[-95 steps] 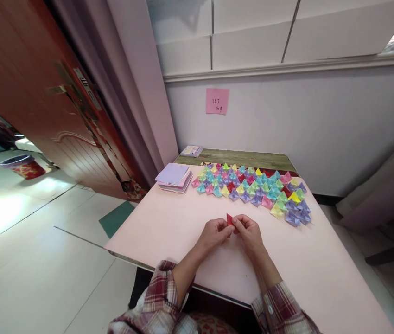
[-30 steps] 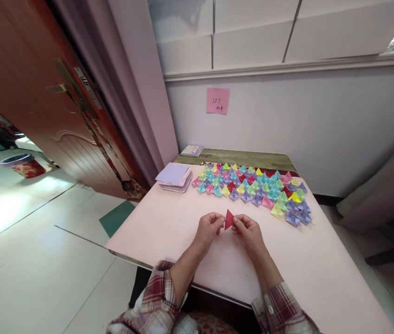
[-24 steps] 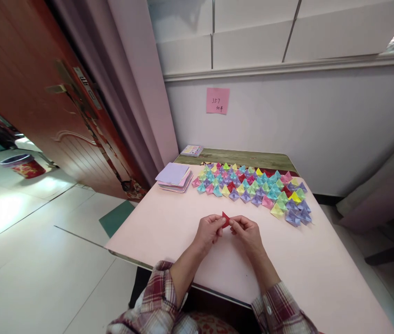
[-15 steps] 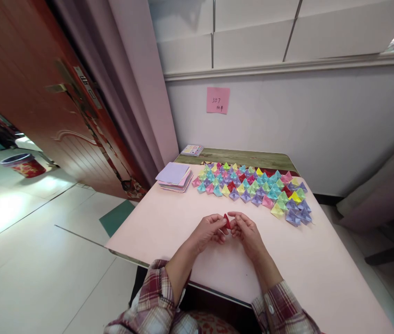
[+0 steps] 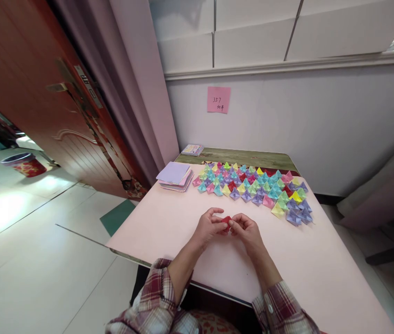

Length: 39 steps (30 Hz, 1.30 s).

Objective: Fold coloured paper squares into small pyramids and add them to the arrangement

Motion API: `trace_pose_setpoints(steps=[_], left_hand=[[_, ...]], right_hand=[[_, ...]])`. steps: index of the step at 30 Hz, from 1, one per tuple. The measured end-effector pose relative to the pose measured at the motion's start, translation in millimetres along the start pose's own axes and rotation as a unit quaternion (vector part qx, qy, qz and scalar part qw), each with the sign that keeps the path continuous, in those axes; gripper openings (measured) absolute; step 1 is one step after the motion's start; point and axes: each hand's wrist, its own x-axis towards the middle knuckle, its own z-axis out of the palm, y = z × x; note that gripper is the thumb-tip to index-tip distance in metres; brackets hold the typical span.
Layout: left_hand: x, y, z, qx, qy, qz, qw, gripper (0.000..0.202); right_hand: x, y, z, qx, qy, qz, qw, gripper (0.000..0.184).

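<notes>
A small red folded paper piece sits pinched between my left hand and my right hand, just above the pink table. Both hands have their fingertips closed on it, and most of the piece is hidden by my fingers. Beyond my hands lies a spread of several finished folded paper shapes in teal, purple, yellow, green, pink and red. A stack of square paper sheets with a lilac one on top lies at the far left of the table.
A small printed packet rests on the wooden surface behind the table. A pink note is stuck on the white wall. A wooden door and curtain stand to the left, a red bin beyond on the tiled floor.
The red piece stood up as a visible triangle between my hands a second ago; now it is lower and mostly covered as both hands have closed in on it.
</notes>
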Motion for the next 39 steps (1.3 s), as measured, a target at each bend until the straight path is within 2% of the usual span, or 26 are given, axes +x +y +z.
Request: trace_pose_setpoints(steps=[6,13,15,18,21,27,30,33,39], left_hand=[[4.2,-11.4,7.1,-0.015,0.026,0.014,0.999,0.048],[10.7,-16.3,4.1,0.014,0.067,0.017,0.998,0.05],[9.8,-15.6,4.1,0.005,0.07,0.013,0.997,0.045],[6.5,-13.3,5.3,0.002,0.028,-0.027,0.999,0.029],[2.8,-9.5,6.3,0.03,-0.007,-0.064,0.997,0.026],[-1.3,-5.0,5.8,0.006,0.024,-0.066,0.998,0.018],[-2.2,-6.8,5.6,-0.024,0.014,-0.066,0.997,0.019],[-2.2,-8.1,5.5,-0.032,0.001,-0.062,0.998,0.025],[-1.6,1.7,1.7,-0.031,-0.073,-0.052,0.996,0.031]], right_hand=[[3.9,4.9,3.2,-0.006,0.044,-0.043,0.998,0.028],[3.0,5.0,0.6,-0.061,-0.008,-0.048,0.997,0.03],[3.5,4.6,-0.6,-0.072,-0.006,-0.063,0.995,0.027],[4.5,4.3,-2.6,-0.089,0.005,-0.097,0.991,0.02],[4.5,3.9,-3.7,-0.088,-0.003,-0.119,0.989,0.016],[0.2,-3.6,-2.9,-0.091,-0.046,-0.142,0.985,0.019],[-1.6,-7.9,-1.7,-0.105,-0.048,-0.158,0.981,0.022],[-1.3,-8.4,0.1,-0.115,-0.015,-0.159,0.98,0.018],[1.3,-5.1,1.2,-0.081,-0.005,-0.144,0.986,0.018]])
